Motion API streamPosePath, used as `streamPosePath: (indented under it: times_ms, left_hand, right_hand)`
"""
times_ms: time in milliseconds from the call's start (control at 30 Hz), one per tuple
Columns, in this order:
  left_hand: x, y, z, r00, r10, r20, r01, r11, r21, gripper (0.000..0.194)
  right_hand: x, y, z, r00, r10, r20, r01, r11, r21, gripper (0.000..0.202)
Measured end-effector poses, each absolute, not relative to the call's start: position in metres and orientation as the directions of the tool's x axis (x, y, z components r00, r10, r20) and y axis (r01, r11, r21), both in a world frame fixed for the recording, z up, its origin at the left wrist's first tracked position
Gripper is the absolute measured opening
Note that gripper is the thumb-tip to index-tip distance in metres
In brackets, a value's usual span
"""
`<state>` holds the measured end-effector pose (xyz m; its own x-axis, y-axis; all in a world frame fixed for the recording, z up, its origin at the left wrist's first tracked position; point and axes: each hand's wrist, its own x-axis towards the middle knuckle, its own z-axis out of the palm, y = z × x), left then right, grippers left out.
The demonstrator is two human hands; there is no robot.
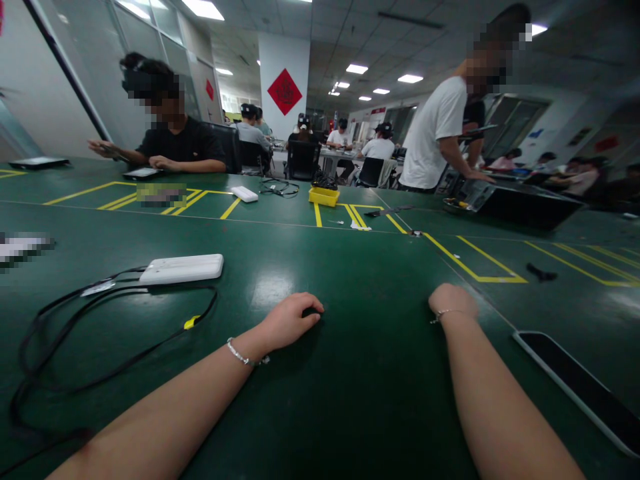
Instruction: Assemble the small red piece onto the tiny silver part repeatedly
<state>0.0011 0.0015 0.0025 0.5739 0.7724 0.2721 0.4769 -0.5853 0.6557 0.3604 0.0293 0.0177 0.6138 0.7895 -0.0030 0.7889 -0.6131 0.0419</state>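
On the green table, my left hand (293, 321) rests with its fingers loosely curled. A dark gap shows between thumb and forefinger, and I see no object in it. Farther right, my right hand (454, 303) lies closed like a fist, back upward and slightly blurred, with its fingertips hidden. Left of my left hand sits a white power bank (183, 268). A black cable (125, 383) with a yellow tag (191, 323) loops beside it. A phone with a dark screen (575, 387) lies to the right of my right forearm.
Yellow tape lines (475, 263) mark the table (370, 387). Farther back are a yellow bin (324, 196), another white power bank (244, 194) and a large black case (525, 200). One person (175, 143) sits across the table; another (435, 133) stands by the case.
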Motion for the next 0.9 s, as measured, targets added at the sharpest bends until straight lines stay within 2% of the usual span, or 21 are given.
streamPosePath:
  times_ms: [200, 300, 400, 467, 500, 533, 600, 733, 833, 900]
  left_hand:
    - [0.000, 0.000, 0.005, 0.567, 0.784, 0.254, 0.488, -0.568, 0.663, 0.016]
    - [0.001, -0.001, 0.008, 0.535, 0.818, 0.213, 0.493, -0.507, 0.707, 0.019]
    - [0.003, -0.002, 0.008, 0.487, 0.853, 0.190, 0.438, -0.426, 0.791, 0.026]
    - [0.005, -0.002, 0.007, 0.457, 0.866, 0.205, 0.389, -0.401, 0.829, 0.035]
    - [0.005, -0.002, 0.006, 0.451, 0.866, 0.215, 0.370, -0.401, 0.838, 0.038]
    - [0.005, -0.001, 0.006, 0.451, 0.864, 0.225, 0.356, -0.406, 0.842, 0.041]
    - [0.005, 0.000, 0.004, 0.456, 0.855, 0.246, 0.353, -0.427, 0.832, 0.036]
    - [0.003, 0.002, 0.003, 0.445, 0.843, 0.304, 0.423, -0.497, 0.758, 0.016]
    - [0.002, 0.002, 0.003, 0.434, 0.843, 0.317, 0.454, -0.509, 0.731, 0.015]
    - [0.002, 0.002, 0.003, 0.405, 0.862, 0.305, 0.478, -0.484, 0.733, 0.015]
  right_hand:
    - [0.347, 0.030, 0.027, 0.579, 0.812, 0.066, 0.815, -0.579, -0.027, 0.033]
    - [0.311, 0.029, 0.032, 0.357, 0.922, 0.152, 0.933, -0.342, -0.115, 0.028]
    - [0.252, 0.022, 0.030, 0.011, 0.983, 0.185, 0.952, 0.047, -0.303, 0.022]
    - [0.213, 0.015, 0.024, -0.194, 0.972, 0.132, 0.812, 0.235, -0.534, 0.022]
    - [0.197, 0.011, 0.021, -0.279, 0.955, 0.097, 0.702, 0.272, -0.658, 0.023]
    - [0.183, 0.008, 0.018, -0.341, 0.938, 0.065, 0.592, 0.268, -0.760, 0.022]
    - [0.167, 0.003, 0.012, -0.393, 0.920, 0.011, 0.417, 0.189, -0.889, 0.019]
    - [0.162, 0.001, 0.010, -0.377, 0.924, -0.058, 0.269, 0.049, -0.962, 0.019]
    - [0.169, 0.003, 0.017, -0.414, 0.906, -0.091, 0.331, 0.057, -0.942, 0.020]
    - [0.179, 0.005, 0.024, -0.378, 0.923, -0.072, 0.513, 0.144, -0.846, 0.019]
